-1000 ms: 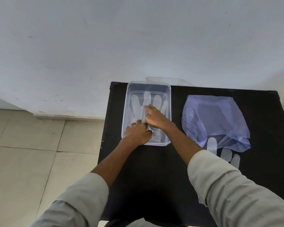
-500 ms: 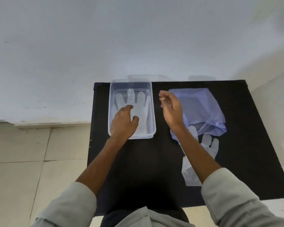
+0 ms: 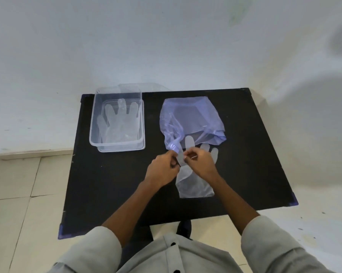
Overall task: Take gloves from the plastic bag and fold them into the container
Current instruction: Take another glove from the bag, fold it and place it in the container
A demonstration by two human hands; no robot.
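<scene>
A clear plastic container (image 3: 117,147) stands at the back left of the black table (image 3: 107,184), with a translucent glove (image 3: 120,121) lying flat inside it. A purple plastic bag (image 3: 191,117) lies to its right. A second translucent glove (image 3: 193,186) sticks out from the bag's open mouth toward me, cuff nearest me. My left hand (image 3: 162,168) and my right hand (image 3: 199,163) meet over this glove and both pinch its thumb side, just in front of the bag's mouth.
A clear lid (image 3: 138,87) leans behind the container against the white wall (image 3: 166,46). Tiled floor (image 3: 18,194) lies to the left of the table and below its front edge. My grey shirt fills the bottom of the view.
Both hands left the container, where they pressed on the glove, and moved right and toward me to the glove at the bag's mouth. The camera view shifted too.
</scene>
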